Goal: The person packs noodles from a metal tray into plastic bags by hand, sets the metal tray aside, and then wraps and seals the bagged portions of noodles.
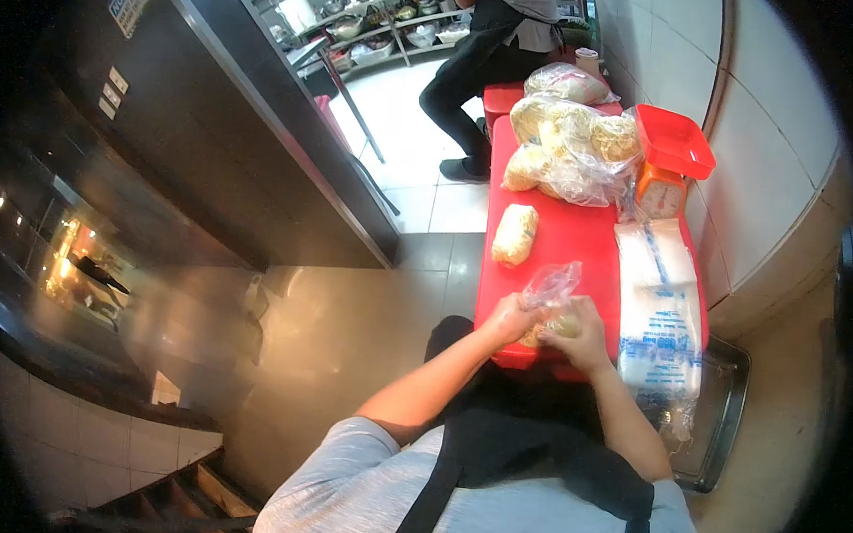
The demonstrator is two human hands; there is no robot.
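Note:
Near the front end of the red table (559,238), a clear plastic bag (555,282) is held between my two hands, its loose top standing up. Something pale yellow, like noodles, shows through its lower part. My left hand (515,318) is closed on the bag from the left. On the other side my right hand (582,336) wraps round the filled part, hiding much of it. Just beyond my hands lies a packed bag of yellow noodles (515,235). To the right is a flat stack of plastic bags (660,308) with blue print.
Large bags of noodles (576,145) sit at the table's far end, beside an orange scale (661,192) with a red tray (675,142). A person (495,53) sits beyond. A tiled wall stands right, a dark tray (722,418) low beside the table.

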